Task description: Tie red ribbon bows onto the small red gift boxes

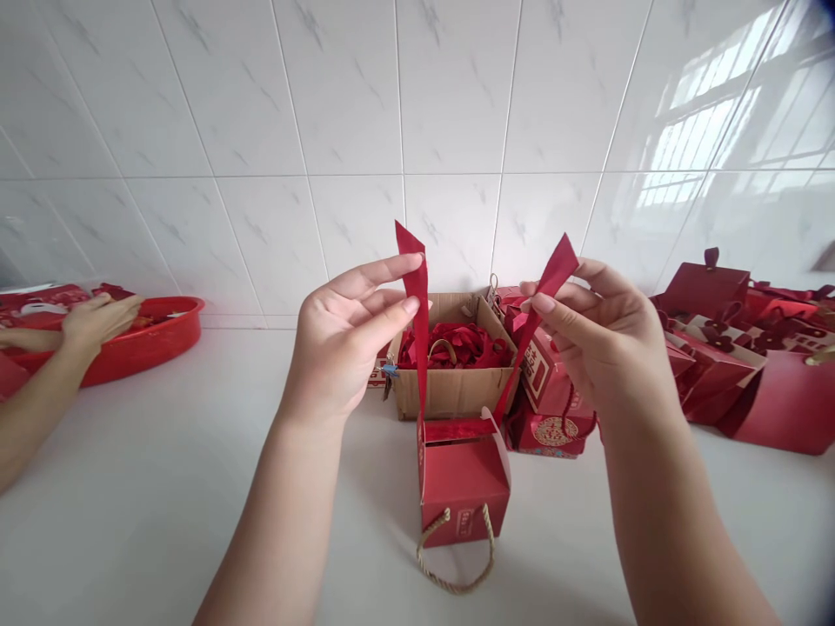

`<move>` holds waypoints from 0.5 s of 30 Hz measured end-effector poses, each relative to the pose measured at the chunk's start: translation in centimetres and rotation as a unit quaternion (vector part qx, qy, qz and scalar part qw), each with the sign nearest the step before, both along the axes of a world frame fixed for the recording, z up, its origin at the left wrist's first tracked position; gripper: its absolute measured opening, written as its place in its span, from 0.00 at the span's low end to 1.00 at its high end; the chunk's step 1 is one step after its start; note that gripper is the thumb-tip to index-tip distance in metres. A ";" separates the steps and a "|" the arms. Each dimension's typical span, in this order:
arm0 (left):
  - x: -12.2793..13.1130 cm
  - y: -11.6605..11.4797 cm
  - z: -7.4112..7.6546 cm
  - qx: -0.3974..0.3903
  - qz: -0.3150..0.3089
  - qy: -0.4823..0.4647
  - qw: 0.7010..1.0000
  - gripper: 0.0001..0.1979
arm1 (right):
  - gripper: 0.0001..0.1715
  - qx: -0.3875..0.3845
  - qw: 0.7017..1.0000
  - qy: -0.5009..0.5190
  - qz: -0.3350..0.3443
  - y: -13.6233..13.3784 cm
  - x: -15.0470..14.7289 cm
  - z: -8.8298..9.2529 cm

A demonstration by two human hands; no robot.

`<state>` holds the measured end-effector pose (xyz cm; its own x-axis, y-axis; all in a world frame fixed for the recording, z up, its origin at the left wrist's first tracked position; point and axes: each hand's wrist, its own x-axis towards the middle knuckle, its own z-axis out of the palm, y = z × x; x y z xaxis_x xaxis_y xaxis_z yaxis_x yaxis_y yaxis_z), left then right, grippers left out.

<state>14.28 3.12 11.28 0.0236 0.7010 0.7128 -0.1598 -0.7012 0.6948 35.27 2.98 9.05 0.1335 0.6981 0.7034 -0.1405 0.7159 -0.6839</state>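
Observation:
A small red gift box stands on the white table, a twisted rope handle hanging at its front. Red ribbon runs across the top of the box, with both ends raised. My left hand pinches one end between thumb and fingers. The other end is pinched by my right hand, up and to the right of the box. Both ribbon tips stick out above my fingers.
Behind the gift box, a cardboard box holds red ribbons. Red boxes are stacked beside it. More red boxes lie at the right. At the left, another person's hands reach over a red basin. A tiled wall stands behind.

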 end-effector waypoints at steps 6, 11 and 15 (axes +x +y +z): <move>0.2 -0.1 -0.2 0.010 0.005 -0.001 1.000 0.10 | 0.08 0.015 1.000 0.002 -0.023 -0.1 0.1 0.0; 0.3 0.0 -0.1 -0.031 -0.033 -0.008 0.999 0.10 | 0.06 0.021 0.999 0.010 -0.049 -0.2 0.2 -0.1; 0.4 -0.1 0.0 -0.060 -0.084 -0.008 0.995 0.12 | 0.04 0.014 0.998 0.012 -0.057 -0.3 0.3 0.0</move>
<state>14.66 2.99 11.31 0.1380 0.7675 0.6260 -0.2794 -0.5762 0.7680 35.54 2.65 9.03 0.2281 0.6575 0.7181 -0.0726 0.7470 -0.6609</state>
